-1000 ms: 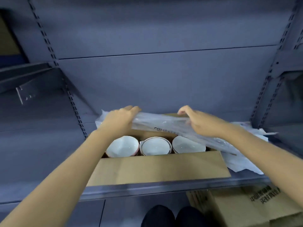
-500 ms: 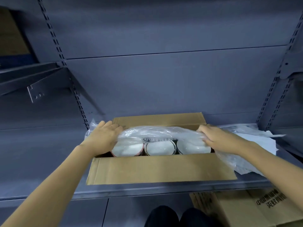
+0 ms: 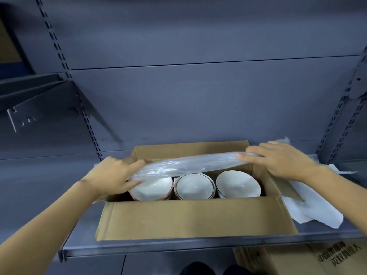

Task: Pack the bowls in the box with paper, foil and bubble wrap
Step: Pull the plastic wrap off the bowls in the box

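Shelf (image 3: 178, 245), grey metal, backed by a slotted panel: carries all items listed.

Box (image 3: 190, 219), brown cardboard, flaps open, set at the shelf's front edge, toward its right end.

Bubble wrap (image 3: 190, 164), one clear folded sheet, held slanting over the box's far half, its left end low on the leftmost bowl, its right end raised above the rim. Not yet laid flat.

Paper (image 3: 317, 213), white, loose on the shelf just right of the box, partly under the right flap.

Bowls (image 3: 194, 186), white, three stacks in a row inside the box, mouths up. Placing appears done; covering and closing remain. No foil can be made out.

Left hand (image 3: 111, 177): pinching the wrap's left end, thumb over, fingers beneath.

Right hand (image 3: 278, 161): fingers together, pressed flat on the wrap's right end.

Second carton (image 3: 309, 259), printed, below the shelf at right. Nothing obstructs the box opening except the wrap itself.
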Available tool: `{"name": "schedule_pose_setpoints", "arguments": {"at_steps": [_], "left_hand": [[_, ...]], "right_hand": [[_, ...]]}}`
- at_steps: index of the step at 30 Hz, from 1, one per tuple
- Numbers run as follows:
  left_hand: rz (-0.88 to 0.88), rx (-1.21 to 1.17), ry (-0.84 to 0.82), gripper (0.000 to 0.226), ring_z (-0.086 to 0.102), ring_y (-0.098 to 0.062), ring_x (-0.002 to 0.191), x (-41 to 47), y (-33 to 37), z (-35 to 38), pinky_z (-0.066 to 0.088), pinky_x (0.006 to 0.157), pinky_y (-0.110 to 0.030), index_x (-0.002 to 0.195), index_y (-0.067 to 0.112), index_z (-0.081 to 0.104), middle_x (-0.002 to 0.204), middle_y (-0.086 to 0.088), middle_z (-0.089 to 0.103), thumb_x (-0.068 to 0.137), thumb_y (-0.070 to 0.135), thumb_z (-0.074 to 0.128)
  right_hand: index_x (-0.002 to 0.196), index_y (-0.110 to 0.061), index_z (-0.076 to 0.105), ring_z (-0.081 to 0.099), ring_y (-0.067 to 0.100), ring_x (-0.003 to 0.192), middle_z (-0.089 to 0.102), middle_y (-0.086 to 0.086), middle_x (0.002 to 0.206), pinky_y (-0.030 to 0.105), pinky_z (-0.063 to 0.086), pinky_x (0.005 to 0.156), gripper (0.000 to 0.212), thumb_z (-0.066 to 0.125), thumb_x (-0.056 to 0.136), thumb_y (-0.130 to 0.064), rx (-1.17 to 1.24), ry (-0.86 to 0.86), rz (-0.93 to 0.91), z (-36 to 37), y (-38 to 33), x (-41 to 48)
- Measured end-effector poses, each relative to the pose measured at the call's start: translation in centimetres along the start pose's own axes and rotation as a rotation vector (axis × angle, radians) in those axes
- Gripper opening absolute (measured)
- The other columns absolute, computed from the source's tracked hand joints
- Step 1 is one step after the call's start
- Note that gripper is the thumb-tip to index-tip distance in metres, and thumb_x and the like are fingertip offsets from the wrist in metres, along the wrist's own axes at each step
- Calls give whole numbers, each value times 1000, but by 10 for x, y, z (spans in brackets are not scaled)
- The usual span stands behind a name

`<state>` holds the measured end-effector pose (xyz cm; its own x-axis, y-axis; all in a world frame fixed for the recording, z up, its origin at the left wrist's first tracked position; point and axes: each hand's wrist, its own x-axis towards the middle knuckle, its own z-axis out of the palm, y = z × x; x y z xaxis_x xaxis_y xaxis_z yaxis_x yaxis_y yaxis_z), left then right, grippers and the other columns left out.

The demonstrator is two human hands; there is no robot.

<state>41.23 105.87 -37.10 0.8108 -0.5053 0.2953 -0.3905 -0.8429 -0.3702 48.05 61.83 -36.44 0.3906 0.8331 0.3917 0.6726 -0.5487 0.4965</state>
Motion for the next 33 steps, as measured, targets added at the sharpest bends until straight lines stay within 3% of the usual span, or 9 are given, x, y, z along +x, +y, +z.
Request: {"name": "schedule_pose_setpoints", "arguments": {"at_steps": [4,7,9,15,18,20,25,29,33], "left_hand": [[-110,-19,132,32,14,-15,36,18,-9,29,5,36,-14,101,14,39,82,-3,34,70,8,41],[-288,-243,88,36,28,-20,44,31,-5,57,30,36,-27,104,19,32,97,-6,34,78,4,51],[-212,-208,53,44,39,-24,50,33,-6,69,36,45,-28,105,25,38,98,-8,41,72,4,59],[-125,27,98,42,54,-29,76,42,-4,98,37,69,-36,105,26,57,91,-8,56,67,18,42],[-126,150,109,28,40,-28,80,48,-5,104,32,75,-39,87,18,72,94,-10,52,62,16,59],[-188,175,111,35,37,-27,78,47,1,103,31,76,-40,85,13,73,95,-12,52,67,21,44],[-244,44,-49,46,51,-28,74,48,17,92,36,69,-37,64,3,70,81,-11,64,71,32,35],[-392,-217,-212,74,59,-27,101,59,24,84,46,84,-34,99,11,71,110,-7,65,78,40,6],[-602,-434,-458,46,50,-31,119,76,20,89,35,97,-37,118,11,57,129,-13,57,100,27,18]], "right_hand": [[97,-17,68,62,22,70,68,-2,101,15,30,53,50,64,61,17,113,59,224,19,-14,24],[82,-14,68,64,24,64,67,-3,93,21,34,50,37,67,61,17,242,22,424,42,-16,34],[86,-17,67,64,25,71,65,-5,98,26,43,48,38,66,65,14,249,-59,451,62,-16,31],[126,-24,54,46,22,111,35,-3,137,29,32,69,47,40,90,2,223,-363,510,81,-31,27],[93,-25,73,50,22,86,56,0,98,30,33,70,44,40,75,-2,122,-316,451,88,-31,28],[70,-23,71,47,20,76,56,-5,77,31,29,69,39,33,69,-15,54,-385,432,99,-33,23],[92,-18,69,58,20,95,62,-2,104,32,35,82,58,13,85,-32,143,-512,563,90,-46,46],[68,-18,51,54,28,89,63,10,103,41,37,91,33,30,93,-25,219,-718,643,78,-40,65],[63,-15,37,44,19,70,49,3,74,34,33,70,38,23,97,-26,403,-841,673,70,-34,66]]}}
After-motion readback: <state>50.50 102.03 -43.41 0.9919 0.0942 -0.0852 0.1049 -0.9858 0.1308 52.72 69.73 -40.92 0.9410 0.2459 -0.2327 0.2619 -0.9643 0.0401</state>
